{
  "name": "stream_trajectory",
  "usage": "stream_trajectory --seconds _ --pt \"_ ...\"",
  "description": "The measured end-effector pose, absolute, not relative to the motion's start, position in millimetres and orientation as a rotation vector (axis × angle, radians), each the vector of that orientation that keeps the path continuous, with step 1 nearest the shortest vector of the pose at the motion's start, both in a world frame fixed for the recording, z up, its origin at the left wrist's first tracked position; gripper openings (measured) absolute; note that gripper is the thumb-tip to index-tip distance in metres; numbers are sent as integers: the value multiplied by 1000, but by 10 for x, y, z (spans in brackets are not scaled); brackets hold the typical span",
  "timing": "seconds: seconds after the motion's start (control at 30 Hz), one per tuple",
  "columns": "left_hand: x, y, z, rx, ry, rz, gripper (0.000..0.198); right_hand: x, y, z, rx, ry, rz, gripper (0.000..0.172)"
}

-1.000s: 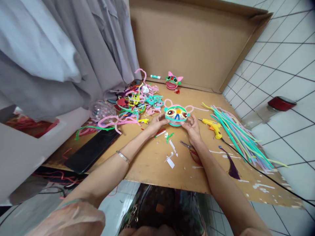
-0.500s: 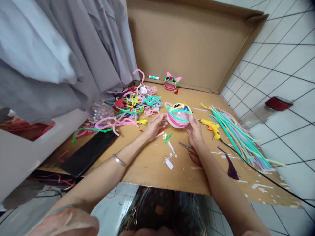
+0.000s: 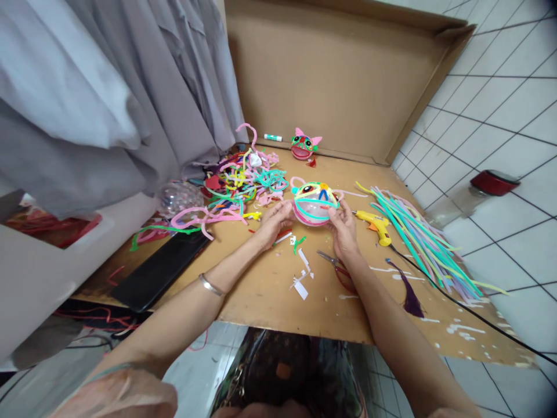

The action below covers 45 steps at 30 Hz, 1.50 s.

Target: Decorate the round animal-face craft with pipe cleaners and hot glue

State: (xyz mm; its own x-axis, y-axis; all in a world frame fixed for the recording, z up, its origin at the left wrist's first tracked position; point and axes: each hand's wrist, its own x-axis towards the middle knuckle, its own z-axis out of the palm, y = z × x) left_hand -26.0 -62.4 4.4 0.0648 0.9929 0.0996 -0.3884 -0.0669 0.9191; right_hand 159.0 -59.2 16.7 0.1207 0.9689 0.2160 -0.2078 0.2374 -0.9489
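Note:
A clear plastic ball (image 3: 314,210), trimmed with coloured pipe cleaners into an animal face, is held above the table between both hands. The face has eyes, a yellow and blue nose area, a turquoise band and a pink loop at its upper left. My left hand (image 3: 278,222) closes on the ball's left side. On its right side my right hand (image 3: 344,227) grips it, thumb in front. Below lie paper scraps (image 3: 301,289), green snippets (image 3: 299,242) and scissors (image 3: 337,267), partly covered by my right forearm.
A finished-looking face ornament (image 3: 303,145) and a glue stick (image 3: 272,137) stand at the back. Tangled pipe cleaners (image 3: 243,180) and a black phone-like slab (image 3: 159,270) lie left. A yellow glue gun (image 3: 375,224), straight pipe cleaners (image 3: 429,241) and a purple tassel (image 3: 409,296) lie right.
The ball has turned in my hands, so its decorated face with the eyes and nose shows more toward me. My right fingers have shifted slightly on its right side.

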Motion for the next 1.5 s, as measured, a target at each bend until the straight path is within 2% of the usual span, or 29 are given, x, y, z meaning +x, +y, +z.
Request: stream_trajectory --seconds 0.3,0.57,0.9,1.17,1.4,1.5 --pt "-221 -684 61 1222 804 1424 80 1498 -674 163 -857 -1201 975 97" --pt "-186 -699 78 1236 853 1462 88 1462 -726 152 -899 -1277 861 100" --pt "-204 -688 87 1253 834 1475 89 1447 -709 125 -871 -1271 929 102" --pt "-232 -669 89 1229 723 1495 73 1516 -694 201 -813 -1236 1012 96" --pt "-206 -697 98 1255 785 1460 84 1482 -693 155 -796 -1211 1035 91" --pt "-205 -714 118 1255 824 1455 83 1454 -707 143 -812 -1179 1027 80"
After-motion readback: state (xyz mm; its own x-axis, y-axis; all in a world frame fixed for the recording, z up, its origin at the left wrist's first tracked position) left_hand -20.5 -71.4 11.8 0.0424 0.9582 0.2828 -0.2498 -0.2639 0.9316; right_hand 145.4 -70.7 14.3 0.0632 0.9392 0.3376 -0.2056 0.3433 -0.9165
